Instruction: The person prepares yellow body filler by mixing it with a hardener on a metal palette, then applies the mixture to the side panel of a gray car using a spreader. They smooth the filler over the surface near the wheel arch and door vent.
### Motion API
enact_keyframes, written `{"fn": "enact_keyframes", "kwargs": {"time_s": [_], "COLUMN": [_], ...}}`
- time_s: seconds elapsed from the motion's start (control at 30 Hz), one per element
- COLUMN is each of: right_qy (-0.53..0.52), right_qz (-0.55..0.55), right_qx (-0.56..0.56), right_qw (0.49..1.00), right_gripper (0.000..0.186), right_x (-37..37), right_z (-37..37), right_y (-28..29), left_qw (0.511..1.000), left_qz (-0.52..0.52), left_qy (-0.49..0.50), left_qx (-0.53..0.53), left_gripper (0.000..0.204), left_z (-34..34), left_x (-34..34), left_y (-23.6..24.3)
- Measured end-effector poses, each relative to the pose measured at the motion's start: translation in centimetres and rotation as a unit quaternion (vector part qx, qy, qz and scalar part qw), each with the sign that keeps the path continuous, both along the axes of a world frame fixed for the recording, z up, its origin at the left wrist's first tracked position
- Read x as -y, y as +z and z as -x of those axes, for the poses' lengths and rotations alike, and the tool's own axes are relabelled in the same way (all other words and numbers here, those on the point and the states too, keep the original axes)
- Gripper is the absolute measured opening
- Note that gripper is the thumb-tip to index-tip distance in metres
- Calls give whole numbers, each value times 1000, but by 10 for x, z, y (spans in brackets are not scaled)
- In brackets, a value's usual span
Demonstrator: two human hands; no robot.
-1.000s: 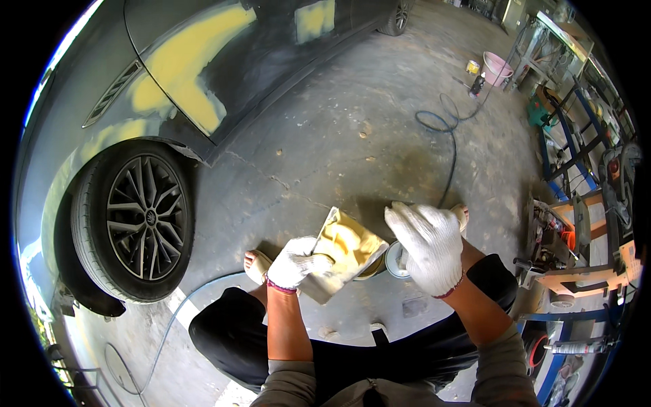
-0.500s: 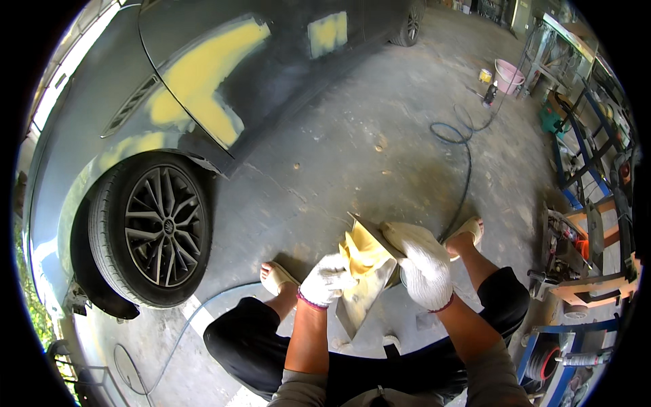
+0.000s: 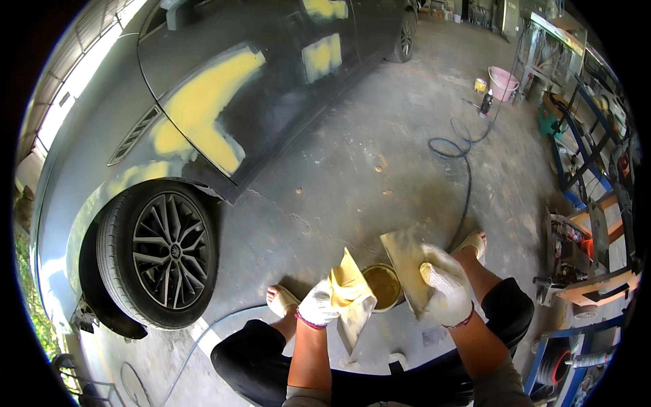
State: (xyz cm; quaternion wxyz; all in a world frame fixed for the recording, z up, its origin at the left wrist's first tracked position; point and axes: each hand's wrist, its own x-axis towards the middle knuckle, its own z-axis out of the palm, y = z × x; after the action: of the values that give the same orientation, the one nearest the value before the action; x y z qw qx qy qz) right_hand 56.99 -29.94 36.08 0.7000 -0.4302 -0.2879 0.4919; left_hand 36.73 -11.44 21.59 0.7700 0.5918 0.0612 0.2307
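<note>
My left hand (image 3: pixel 316 306), in a white knit glove, grips a flat plate (image 3: pixel 354 322) coated with a thick mound of yellow paste (image 3: pixel 346 287), held tilted low at centre. My right hand (image 3: pixel 443 292), gloved too, is closed on a second flat, smeared plate (image 3: pixel 403 261), with some yellow at the thumb. The two plates are apart. An open round tin (image 3: pixel 382 286) with yellowish contents sits on the floor between and behind them.
A dark car (image 3: pixel 268 115) with yellow patches fills the left, its wheel (image 3: pixel 171 252) beside me. Blue hoses (image 3: pixel 465 163) lie on the concrete. A pink bucket (image 3: pixel 502 81) stands farther off. Metal racks (image 3: pixel 576 142) and tool trays (image 3: pixel 569 244) line the right.
My right hand came to the paste plate, then moved right with a flat plate, separating from it and uncovering the tin. The view has shifted, so the scene appears lower.
</note>
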Motion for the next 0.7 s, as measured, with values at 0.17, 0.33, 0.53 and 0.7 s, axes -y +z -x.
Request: {"fn": "enact_keyframes", "kwargs": {"time_s": [0.17, 0.33, 0.53, 0.7], "right_qy": [122, 218, -108, -248], "right_qz": [-19, 25, 0, -62], "right_qx": [116, 134, 294, 607], "right_qw": [986, 966, 950, 752], "right_gripper": [41, 38, 26, 23], "right_x": [-8, 5, -7, -8], "right_z": [-6, -29, -27, 5], "right_y": [8, -15, -5, 20], "left_qw": [884, 955, 867, 961], "left_qz": [442, 284, 464, 273], "left_qy": [-123, -35, -105, -27], "left_qx": [90, 85, 147, 26], "left_gripper": [36, 36, 49, 40], "left_z": [-20, -2, -5, -6], "left_x": [7, 0, 9, 3], "left_y": [23, 1, 48, 24]}}
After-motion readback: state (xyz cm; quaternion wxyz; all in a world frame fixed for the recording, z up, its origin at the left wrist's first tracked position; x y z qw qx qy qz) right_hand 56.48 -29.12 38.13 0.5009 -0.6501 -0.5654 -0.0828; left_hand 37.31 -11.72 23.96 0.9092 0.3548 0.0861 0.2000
